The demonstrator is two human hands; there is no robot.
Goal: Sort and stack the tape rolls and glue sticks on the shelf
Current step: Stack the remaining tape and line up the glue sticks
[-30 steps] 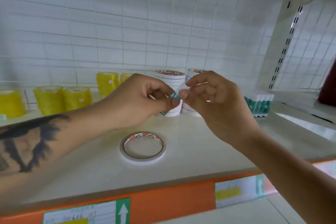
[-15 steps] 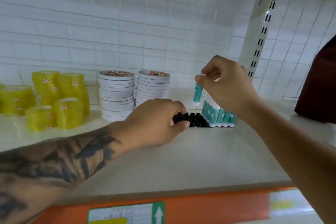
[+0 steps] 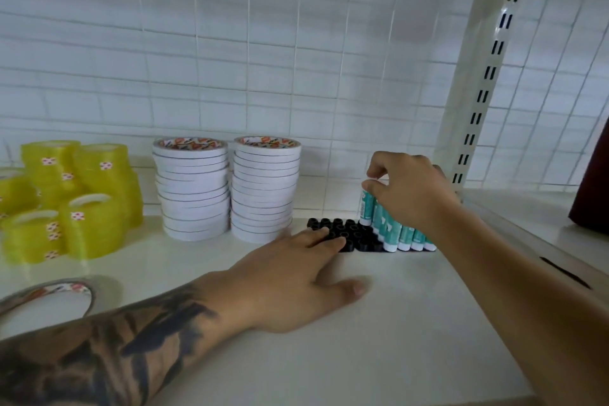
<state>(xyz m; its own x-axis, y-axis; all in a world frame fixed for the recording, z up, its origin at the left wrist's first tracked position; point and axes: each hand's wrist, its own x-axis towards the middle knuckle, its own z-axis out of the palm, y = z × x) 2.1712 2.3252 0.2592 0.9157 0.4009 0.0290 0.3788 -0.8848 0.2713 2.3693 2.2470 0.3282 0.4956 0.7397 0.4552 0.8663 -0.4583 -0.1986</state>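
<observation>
Glue sticks (image 3: pixel 392 232) stand upright in a tight row w/ teal labels and white caps, slotted into a black holder tray (image 3: pixel 342 234) at the far right of the shelf (image 3: pixel 379 323), just right of two white tape stacks (image 3: pixel 227 188). Right hand (image 3: pixel 410 193) comes in from the right, arm angled up from the near edge, wrist bent down, knuckles up; thumb and curled fingertips pinch the top of the leftmost glue stick (image 3: pixel 366 206), which stands upright at the far left end of the row, base at the tray. Left hand (image 3: pixel 293 277) lies palm down, fingers straight and spread a bit, tips resting on the tray's empty black sockets near its front-left corner, thumb stretched out to the right on the shelf surface; it grips nothing. Left forearm, tattooed, crosses from the near-left corner, low to the shelf. Yellow tape rolls (image 3: pixel 66 198) sit piled at far left, well apart from the tray. One loose tape ring (image 3: pixel 49 293) lies flat at near left, partly behind the forearm. White tiled wall (image 3: pixel 230 59) behind; slotted upright post (image 3: pixel 478 92) at right.
</observation>
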